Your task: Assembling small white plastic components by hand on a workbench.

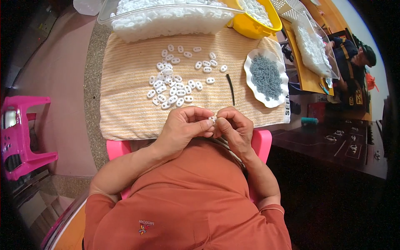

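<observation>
- While both hands meet at the near edge of the towel (pixel 125 104), I see the left hand (pixel 183 127) and the right hand (pixel 235 127) pressed fingertip to fingertip, curled closed around one small white plastic piece (pixel 212 120).
- I can make out only a sliver of that piece between the thumbs and forefingers; which hand bears most of it, I cannot tell.
- It sits just above the person's lap, over the towel's front border and close to the orange shirt (pixel 187 200).
- I count a loose scatter of white oval pieces (pixel 173 85) on the striped towel, well beyond the hands, with a few strays further right.
- I note a thin black rod (pixel 231 88) lying on the towel to the right of the scatter.
- Beside it stands a white wavy-edged dish (pixel 251 85) heaped with small grey metal parts (pixel 266 77).
- At the far edge I see a clear tub (pixel 104 12) full of white pieces, and next to it a yellow bowl (pixel 250 27) also holding white pieces.
- Off to the left stands a pink plastic stool (pixel 25 133); another person sits at the upper right, hands apart from these.
</observation>
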`<act>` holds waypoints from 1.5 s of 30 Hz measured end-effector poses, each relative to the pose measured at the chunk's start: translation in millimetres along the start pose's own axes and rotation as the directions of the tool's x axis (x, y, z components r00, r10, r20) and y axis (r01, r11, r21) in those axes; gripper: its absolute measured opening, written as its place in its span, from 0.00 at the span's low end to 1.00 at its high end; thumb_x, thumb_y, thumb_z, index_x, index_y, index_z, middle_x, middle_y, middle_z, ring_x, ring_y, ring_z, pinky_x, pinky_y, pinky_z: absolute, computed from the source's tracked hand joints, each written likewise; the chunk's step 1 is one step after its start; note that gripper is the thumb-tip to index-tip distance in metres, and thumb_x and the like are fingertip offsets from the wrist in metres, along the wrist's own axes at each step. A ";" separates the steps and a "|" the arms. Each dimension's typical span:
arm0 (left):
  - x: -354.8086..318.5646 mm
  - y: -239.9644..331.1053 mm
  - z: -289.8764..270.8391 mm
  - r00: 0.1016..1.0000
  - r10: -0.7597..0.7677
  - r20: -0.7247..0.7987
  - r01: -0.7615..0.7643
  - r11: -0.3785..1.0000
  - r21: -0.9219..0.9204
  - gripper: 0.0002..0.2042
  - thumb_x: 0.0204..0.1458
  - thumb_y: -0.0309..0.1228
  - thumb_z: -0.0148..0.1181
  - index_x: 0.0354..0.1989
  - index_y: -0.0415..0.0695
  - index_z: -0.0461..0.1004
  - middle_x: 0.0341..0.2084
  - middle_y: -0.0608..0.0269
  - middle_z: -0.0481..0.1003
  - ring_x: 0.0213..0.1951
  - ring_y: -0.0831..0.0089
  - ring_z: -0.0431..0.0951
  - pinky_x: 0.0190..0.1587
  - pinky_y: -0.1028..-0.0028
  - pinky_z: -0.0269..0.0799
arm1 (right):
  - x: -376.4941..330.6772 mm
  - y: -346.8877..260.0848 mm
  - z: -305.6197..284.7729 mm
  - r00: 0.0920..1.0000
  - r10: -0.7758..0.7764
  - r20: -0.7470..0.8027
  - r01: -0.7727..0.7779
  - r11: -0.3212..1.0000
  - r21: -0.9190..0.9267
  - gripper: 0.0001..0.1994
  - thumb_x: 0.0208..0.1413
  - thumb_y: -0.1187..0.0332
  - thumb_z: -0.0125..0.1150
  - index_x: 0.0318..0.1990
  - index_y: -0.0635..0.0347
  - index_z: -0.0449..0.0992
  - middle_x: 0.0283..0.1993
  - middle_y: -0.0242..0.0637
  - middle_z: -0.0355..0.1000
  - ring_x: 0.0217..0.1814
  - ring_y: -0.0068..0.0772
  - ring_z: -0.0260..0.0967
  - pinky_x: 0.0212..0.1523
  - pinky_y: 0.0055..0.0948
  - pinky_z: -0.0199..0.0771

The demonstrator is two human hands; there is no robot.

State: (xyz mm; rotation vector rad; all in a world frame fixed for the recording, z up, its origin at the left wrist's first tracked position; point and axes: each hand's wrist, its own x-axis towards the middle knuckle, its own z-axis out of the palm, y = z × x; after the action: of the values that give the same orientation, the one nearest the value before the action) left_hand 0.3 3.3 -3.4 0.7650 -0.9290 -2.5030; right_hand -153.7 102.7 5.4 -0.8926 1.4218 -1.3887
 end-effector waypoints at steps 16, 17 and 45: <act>-0.1 -0.4 0.0 1.000 0.001 -0.004 -0.001 1.000 0.001 0.09 0.54 0.23 0.60 0.43 0.35 0.73 0.33 0.60 0.77 0.34 0.75 0.78 0.39 0.76 0.79 | 1.3 -2.0 -2.0 0.997 0.066 0.041 -0.064 0.997 -0.048 0.04 0.60 0.72 0.55 0.36 0.65 0.72 0.31 0.30 0.72 0.32 0.16 0.67 0.34 0.18 0.69; -0.2 -0.4 0.0 1.000 0.001 -0.006 -0.001 1.000 0.005 0.09 0.54 0.23 0.60 0.43 0.35 0.74 0.33 0.60 0.77 0.34 0.75 0.78 0.39 0.76 0.79 | 1.2 -3.0 -1.4 0.996 0.073 0.043 -0.071 0.997 -0.037 0.05 0.60 0.72 0.55 0.36 0.64 0.72 0.30 0.29 0.72 0.32 0.16 0.67 0.34 0.18 0.69; 1.3 -5.4 -0.2 0.998 0.056 -0.014 -0.056 0.998 0.020 0.10 0.54 0.22 0.59 0.43 0.32 0.73 0.33 0.56 0.77 0.33 0.73 0.79 0.40 0.75 0.79 | 4.1 -7.7 -0.6 0.992 0.113 0.057 -0.118 0.989 0.094 0.05 0.60 0.74 0.53 0.37 0.67 0.73 0.33 0.34 0.74 0.35 0.21 0.73 0.38 0.21 0.75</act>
State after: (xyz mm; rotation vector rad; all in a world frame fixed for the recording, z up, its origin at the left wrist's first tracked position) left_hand -1.4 6.4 -7.6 0.7520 -0.9578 -2.4400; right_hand -156.3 98.3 12.4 -0.7660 1.3338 -1.3269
